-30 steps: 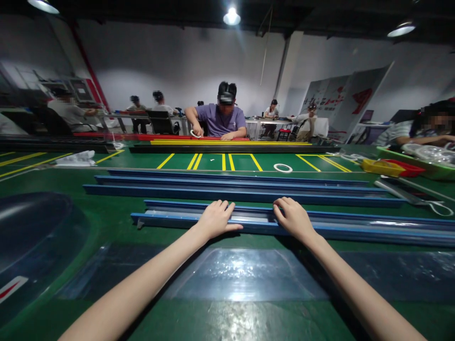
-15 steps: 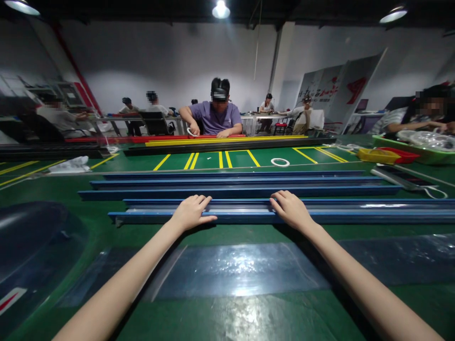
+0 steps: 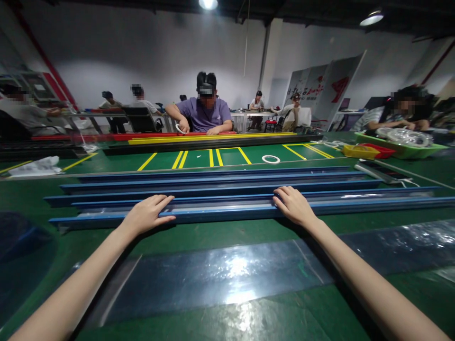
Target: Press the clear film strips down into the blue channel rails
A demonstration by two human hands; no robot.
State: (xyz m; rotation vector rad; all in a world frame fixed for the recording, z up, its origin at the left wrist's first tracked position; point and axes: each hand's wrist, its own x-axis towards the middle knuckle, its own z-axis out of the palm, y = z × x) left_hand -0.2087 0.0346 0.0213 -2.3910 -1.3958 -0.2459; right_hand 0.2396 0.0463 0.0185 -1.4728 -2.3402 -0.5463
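Note:
A long blue channel strip (image 3: 227, 216) with raised edges lies crosswise on the green table, nearest me in a group of similar strips. My left hand (image 3: 146, 215) grips it left of centre, with fingers over the trough and thumb along the near edge. Farther right, my right hand (image 3: 294, 206) holds the same strip, fingers bent over it. Its thumb is mostly hidden. Behind it lie several other blue strips (image 3: 213, 190), parallel and close together. A shiny, clear plastic sheet (image 3: 213, 270) is spread on the table between my forearms.
Across the table, a person in a purple shirt (image 3: 208, 113) holds a white ring by yellow strips (image 3: 213, 139) and black strips. A white ring (image 3: 271, 159) lies on the green surface (image 3: 227, 158). At right are a phone (image 3: 387, 170), a yellow tray (image 3: 360, 151) and a green tray (image 3: 423, 151).
My hands are farther apart along the blue strip: the left appears farther left, the right farther along toward its right side. The view has swung right, so the surroundings sit farther left.

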